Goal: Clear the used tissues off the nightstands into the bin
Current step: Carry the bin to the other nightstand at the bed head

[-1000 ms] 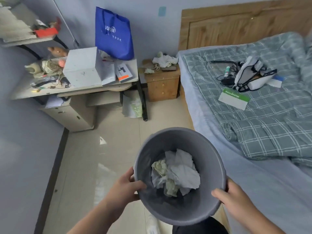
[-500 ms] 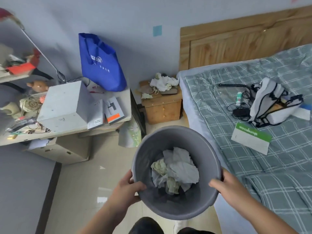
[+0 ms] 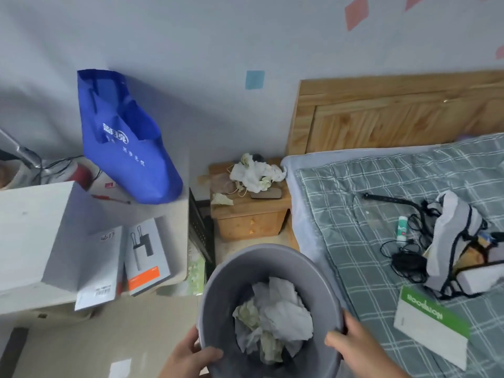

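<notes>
My left hand (image 3: 191,356) and right hand (image 3: 357,347) grip the round grey plastic bin (image 3: 218,282) by its rim. Best to park it beside the small wooden nightstand (image 3: 251,225), close under the crumpled white tissues (image 3: 253,173).

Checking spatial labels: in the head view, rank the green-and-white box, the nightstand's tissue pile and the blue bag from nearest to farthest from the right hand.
1. green-and-white box, on the bed, just right of the right hand, which grips the bin.
2. tissue pile, on the nightstand ahead, beside the bed.
3. blue bag, on the desk, far left.
</notes>
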The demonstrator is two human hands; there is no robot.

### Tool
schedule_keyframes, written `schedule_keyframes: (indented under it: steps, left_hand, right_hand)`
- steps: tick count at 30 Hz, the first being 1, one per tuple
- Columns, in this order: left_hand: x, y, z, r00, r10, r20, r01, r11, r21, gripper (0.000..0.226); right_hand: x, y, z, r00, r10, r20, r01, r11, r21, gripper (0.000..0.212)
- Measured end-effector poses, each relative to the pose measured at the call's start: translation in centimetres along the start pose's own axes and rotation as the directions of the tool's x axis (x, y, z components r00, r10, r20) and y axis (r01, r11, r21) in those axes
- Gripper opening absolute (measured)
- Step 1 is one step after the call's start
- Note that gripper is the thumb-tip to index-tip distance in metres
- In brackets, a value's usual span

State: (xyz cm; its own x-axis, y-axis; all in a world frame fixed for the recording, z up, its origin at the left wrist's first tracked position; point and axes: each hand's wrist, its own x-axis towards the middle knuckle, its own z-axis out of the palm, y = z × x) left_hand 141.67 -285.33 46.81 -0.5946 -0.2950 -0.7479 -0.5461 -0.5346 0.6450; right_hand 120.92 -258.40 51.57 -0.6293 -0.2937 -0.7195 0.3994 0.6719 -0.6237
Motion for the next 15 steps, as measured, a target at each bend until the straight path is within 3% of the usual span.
schedule_keyframes:
  steps: [4,8,15]
  left_hand:
    - [7.7,4.2,0.0,0.996,-0.081,0.032,0.082,0.995,-0.049,0.062]
    - [14.5,6.6,0.5,0.996,-0.092,-0.013,0.091,0.995,-0.044,0.057]
    - [31.7,1.6,-0.4,0.982,-0.132,-0.137,0.118,0.987,-0.109,0.063]
  right_hand:
    - [6.9,-4.1,-0.1,0.998,0.021,-0.055,-0.022,1.000,-0.012,0.040]
    - [15.8,-6.5,0.3,0.993,0.095,-0.071,-0.084,0.986,0.147,0.031]
    - [37.1,-1.4,5.4,0.974,0.217,-0.060,-0.202,0.960,0.195,0.031]
